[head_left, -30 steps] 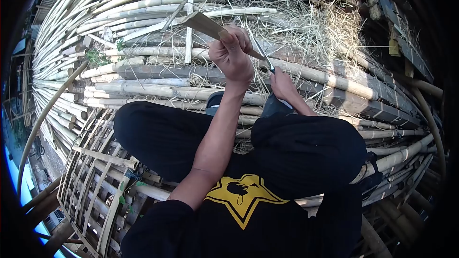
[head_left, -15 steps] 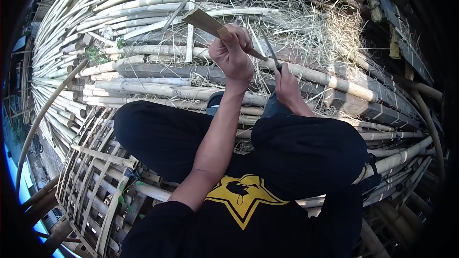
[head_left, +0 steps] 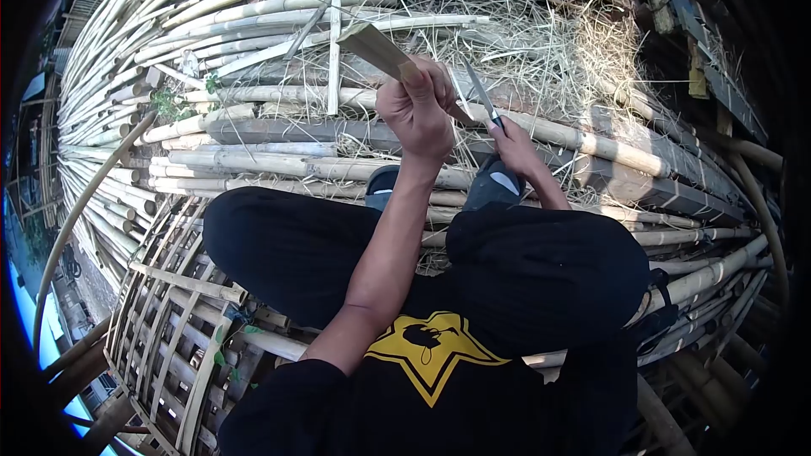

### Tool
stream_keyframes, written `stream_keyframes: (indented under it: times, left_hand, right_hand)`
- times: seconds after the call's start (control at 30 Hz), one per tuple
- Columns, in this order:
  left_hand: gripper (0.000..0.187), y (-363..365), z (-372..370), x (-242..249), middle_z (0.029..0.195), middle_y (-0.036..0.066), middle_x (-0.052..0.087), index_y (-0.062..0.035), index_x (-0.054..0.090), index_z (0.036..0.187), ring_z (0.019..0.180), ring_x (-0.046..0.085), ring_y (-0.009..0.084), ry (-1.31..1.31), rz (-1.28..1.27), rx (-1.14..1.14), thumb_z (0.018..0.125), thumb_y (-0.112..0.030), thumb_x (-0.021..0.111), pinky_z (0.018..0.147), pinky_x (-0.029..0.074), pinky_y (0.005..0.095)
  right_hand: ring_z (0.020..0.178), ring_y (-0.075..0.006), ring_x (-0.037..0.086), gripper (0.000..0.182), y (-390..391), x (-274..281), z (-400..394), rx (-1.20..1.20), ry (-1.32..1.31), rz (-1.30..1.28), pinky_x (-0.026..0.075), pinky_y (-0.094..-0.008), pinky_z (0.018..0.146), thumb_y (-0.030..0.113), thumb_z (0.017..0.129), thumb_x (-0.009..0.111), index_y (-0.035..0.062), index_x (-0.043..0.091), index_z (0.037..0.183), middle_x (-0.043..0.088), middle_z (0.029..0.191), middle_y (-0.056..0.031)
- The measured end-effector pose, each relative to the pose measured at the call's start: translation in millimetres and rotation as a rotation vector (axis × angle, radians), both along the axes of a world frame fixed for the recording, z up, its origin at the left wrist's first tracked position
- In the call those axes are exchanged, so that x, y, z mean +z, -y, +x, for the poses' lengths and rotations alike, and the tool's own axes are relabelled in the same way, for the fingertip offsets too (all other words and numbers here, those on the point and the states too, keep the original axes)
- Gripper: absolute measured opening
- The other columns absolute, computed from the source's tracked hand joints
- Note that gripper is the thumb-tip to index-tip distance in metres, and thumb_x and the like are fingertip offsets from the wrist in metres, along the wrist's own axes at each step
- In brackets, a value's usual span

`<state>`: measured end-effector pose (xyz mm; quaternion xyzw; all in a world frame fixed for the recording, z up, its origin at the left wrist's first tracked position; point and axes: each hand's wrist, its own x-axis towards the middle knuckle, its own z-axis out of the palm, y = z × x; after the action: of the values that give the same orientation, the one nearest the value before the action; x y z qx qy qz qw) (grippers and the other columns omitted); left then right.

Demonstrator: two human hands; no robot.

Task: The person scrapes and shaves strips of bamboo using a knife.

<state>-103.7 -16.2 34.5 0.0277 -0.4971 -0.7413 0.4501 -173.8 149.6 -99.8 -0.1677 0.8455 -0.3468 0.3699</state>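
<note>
Head view: a bed of bamboo poles [head_left: 296, 162] spreads under and ahead of me, with loose straw [head_left: 528, 51] over its far part. Above the poles, in front of my knees, is a pale strip [head_left: 374, 50], bamboo by the look of it, slanting from upper left down past my fist toward lower right. I judge it light and stiff, with a little spring along its length; dry enough not to slip, edges perhaps sharp, liable to split along the grain. Best hold: mid-length, flat faces between thumb and fingers. My left hand [head_left: 420, 110] is closed around it there, thumb laid along the strip. Looks: straight, flat, yellowish tan, the raised end squared off; the lower end shows beyond my fist. Smaller again, the knife [head_left: 481, 89]: slim grey blade, dark handle, probably light and rigid, to be held by the handle only. My right hand [head_left: 519, 149] is wrapped round that handle, blade pointing away from me, just beside the strip's lower end.
</note>
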Motion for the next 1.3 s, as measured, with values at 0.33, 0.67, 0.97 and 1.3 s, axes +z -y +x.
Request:
stream_keyframes:
  times: [0.33, 0.67, 0.97, 1.3]
  left_hand:
    - [0.048, 0, -4, 2, 0.059, 0.001, 0.036, -0.0042, 0.04, 0.071, 0.045, 0.034, 0.0087, -0.019, -0.058, 0.119, 0.099, -0.043, 0.041, 0.038, 0.026, 0.0225]
    - [0.043, 4, -15, -2, 0.062, 0.005, 0.044, -0.0023, 0.045, 0.073, 0.052, 0.044, 0.0113, -0.131, -0.047, 0.116, 0.101, -0.034, 0.041, 0.055, 0.051, 0.0317]
    - [0.046, -13, -2, -18, 0.059, 0.002, 0.042, -0.0019, 0.046, 0.07, 0.047, 0.043, 0.0074, 0.031, 0.038, 0.128, 0.099, -0.037, 0.044, 0.046, 0.048, 0.0274]
    - [0.048, -8, -9, 2, 0.055, 0.004, 0.043, -0.0004, 0.046, 0.071, 0.043, 0.042, 0.0088, -0.123, -0.063, 0.066, 0.099, -0.04, 0.044, 0.038, 0.041, 0.0234]
  right_hand:
    - [0.058, -0.0226, 0.048, 0.034, -7, 69, 19, -0.187, -0.196, -0.087, 0.04, -0.0372, 0.059, 0.031, 0.096, 0.05, -0.0023, 0.053, 0.095, 0.051, 0.062, -0.0133]
    - [0.049, -0.0271, 0.055, 0.017, -12, 73, 20, -0.147, -0.556, -0.739, 0.041, -0.0331, 0.048, 0.014, 0.095, 0.053, 0.0005, 0.051, 0.107, 0.054, 0.062, -0.0121]
    - [0.082, -0.0511, 0.059, 0.032, -23, 0, 51, 0.178, -0.215, 0.297, 0.045, -0.0572, 0.073, 0.031, 0.097, 0.043, 0.0004, 0.05, 0.105, 0.062, 0.081, -0.0296]
    - [0.086, -0.0497, 0.056, 0.031, -8, -4, 42, 0.021, -0.24, 0.154, 0.04, -0.0565, 0.073, 0.031, 0.098, 0.043, -0.0001, 0.048, 0.099, 0.061, 0.086, -0.0297]
